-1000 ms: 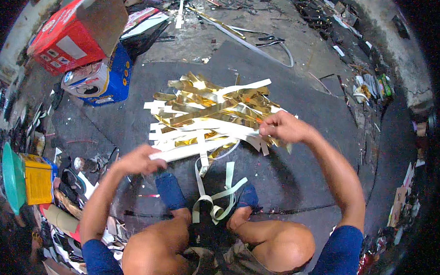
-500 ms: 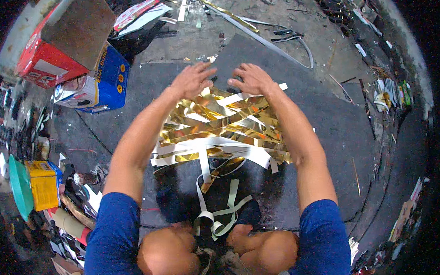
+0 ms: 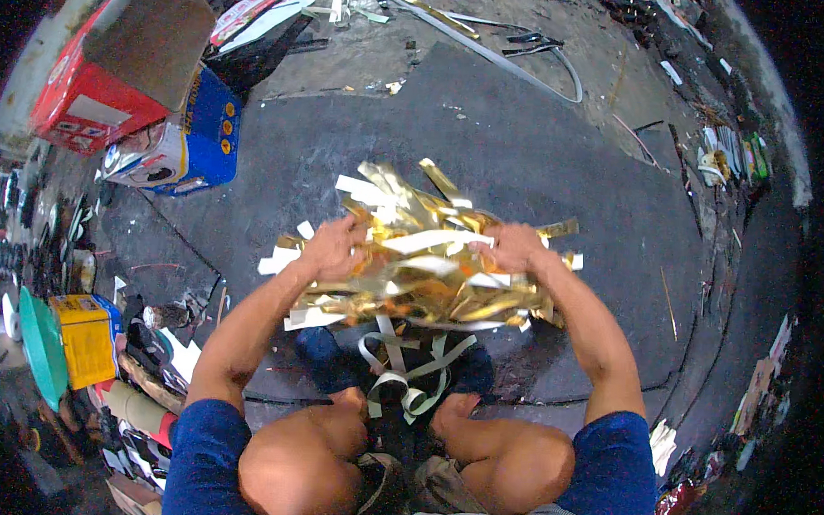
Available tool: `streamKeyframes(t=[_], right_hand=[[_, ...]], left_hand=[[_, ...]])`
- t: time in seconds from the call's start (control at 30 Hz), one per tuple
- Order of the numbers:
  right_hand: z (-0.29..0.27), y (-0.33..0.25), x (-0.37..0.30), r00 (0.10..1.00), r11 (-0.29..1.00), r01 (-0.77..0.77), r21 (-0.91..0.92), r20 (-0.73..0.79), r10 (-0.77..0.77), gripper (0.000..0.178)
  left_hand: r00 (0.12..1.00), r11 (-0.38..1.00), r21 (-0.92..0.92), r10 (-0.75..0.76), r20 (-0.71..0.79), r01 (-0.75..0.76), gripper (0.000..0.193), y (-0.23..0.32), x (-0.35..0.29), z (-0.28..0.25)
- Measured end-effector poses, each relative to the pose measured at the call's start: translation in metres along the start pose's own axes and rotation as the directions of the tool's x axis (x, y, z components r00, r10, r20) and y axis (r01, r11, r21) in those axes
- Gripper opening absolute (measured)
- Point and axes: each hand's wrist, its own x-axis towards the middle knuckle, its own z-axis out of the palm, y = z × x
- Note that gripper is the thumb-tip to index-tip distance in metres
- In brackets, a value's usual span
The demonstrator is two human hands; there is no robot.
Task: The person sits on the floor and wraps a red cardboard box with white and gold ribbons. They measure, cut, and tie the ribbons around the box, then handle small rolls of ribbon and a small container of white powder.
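Note:
A loose heap of shiny gold and white strips (image 3: 430,267) lies across the dark mat in front of my feet, smeared by motion in its middle. My left hand (image 3: 333,247) has its fingers curled into the heap's left side. On the other side my right hand (image 3: 514,249) grips strips too, thumb and fingers closed round them. Strip ends stick out beyond both hands. A curled pale strip (image 3: 413,398) trails between my feet, below the heap.
A red box (image 3: 90,110) with a brown flap and a blue tin (image 3: 212,132) stand at the far left. Nearer are a yellow box (image 3: 82,341) and a green disc (image 3: 41,349). Long grey strips (image 3: 492,56) lie at the back on the dark mat's (image 3: 603,237) far side.
Both hands have come back toward me from beyond the heap and closed on its sides. The strips are bunched up, with ends now poking out at the far side.

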Motion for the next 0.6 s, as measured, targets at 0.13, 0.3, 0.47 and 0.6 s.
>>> streamKeyframes(t=[0.13,0.3,0.47,0.6], right_hand=[[0.062,-0.019,-0.065,0.986,0.999,-0.009,0.044,0.166,0.002,0.071],[0.08,-0.045,-0.116,0.964,0.951,0.05,0.306,0.234,-0.126,0.065],[0.057,-0.034,-0.078,0.862,0.942,0.001,0.337,-0.477,0.17,0.051],[0.079,-0.007,-0.02,0.706,0.949,-0.197,0.245,-0.636,0.311,0.054]], left_hand=[[0.988,0.996,-0.08,0.047,0.146,-0.035,0.048,0.042,-0.078,0.035],[0.972,0.984,-0.161,0.114,0.206,-0.081,0.059,0.07,-0.135,0.04],[0.963,0.974,-0.125,0.155,-0.22,-0.186,0.064,0.081,-0.057,-0.01],[0.886,0.937,0.015,0.335,-0.32,-0.348,0.055,0.112,0.059,0.01]])
